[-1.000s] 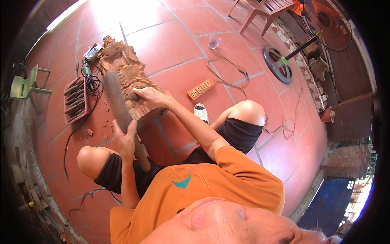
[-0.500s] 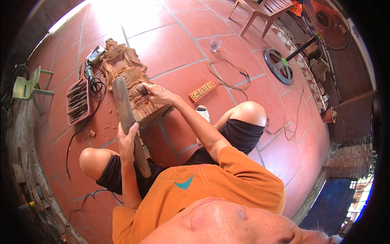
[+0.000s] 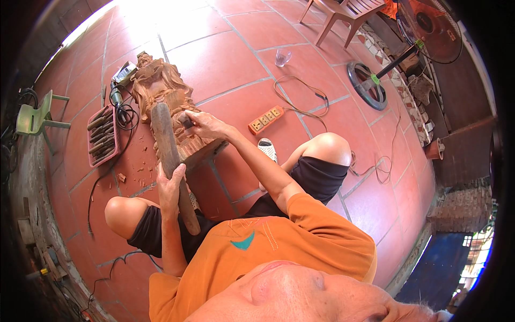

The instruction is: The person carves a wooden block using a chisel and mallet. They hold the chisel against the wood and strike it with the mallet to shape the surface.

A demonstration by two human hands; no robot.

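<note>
Blurred a second ago, a long brown wooden club [image 3: 167, 139] seems paused in the left hand's [image 3: 170, 186] grip; the right hand [image 3: 208, 125] clasps a dark tool [image 3: 186, 123] over a brown carved wooden figure [image 3: 158, 80], eleven o'clock.

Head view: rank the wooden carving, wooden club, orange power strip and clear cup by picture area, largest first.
1. Wooden carving
2. Wooden club
3. Orange power strip
4. Clear cup

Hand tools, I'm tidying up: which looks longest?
The wooden club in the left hand, much longer than the tools in the pink tray; the right hand mostly hides its tool.
</note>
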